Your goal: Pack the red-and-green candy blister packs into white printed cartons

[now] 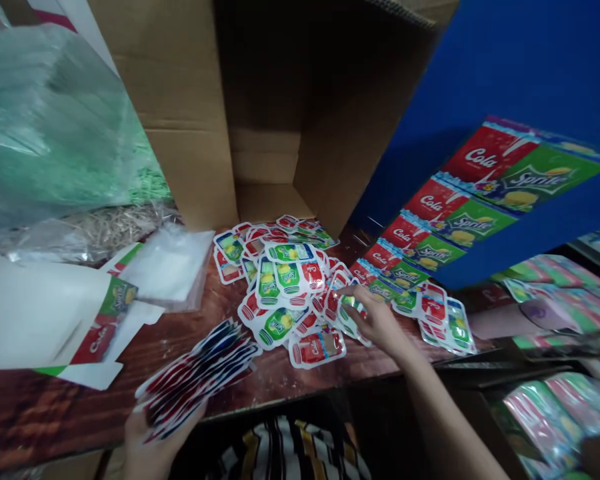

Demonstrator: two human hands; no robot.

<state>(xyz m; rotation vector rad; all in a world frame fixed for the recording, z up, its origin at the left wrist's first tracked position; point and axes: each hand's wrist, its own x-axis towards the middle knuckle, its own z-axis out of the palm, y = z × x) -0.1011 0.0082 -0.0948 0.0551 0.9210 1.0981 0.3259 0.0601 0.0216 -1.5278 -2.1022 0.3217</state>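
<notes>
My left hand point(163, 440), low at the left, is wrapped round a thick fanned stack of flat bottle-shaped packets point(200, 380), seen edge-on. My right hand point(375, 317) is over the right side of a loose pile of similar Cola and Sprite packets point(285, 277). Its fingers are apart and bent over the packets there; I see nothing held between them. The pile is spread on the reddish-brown table point(190, 333), with red and green packets overlapping at many angles. A red Cola packet point(317, 348) lies at its front edge.
An open cardboard box point(180, 160) stands on its side behind the pile. Printed Cola-Sprite boxes point(460, 223) are stacked to the right, with several packets point(447, 320) before them. Left are an unfolded carton point(35, 307), a white bag point(167, 263) and green shredded filler point(147, 173).
</notes>
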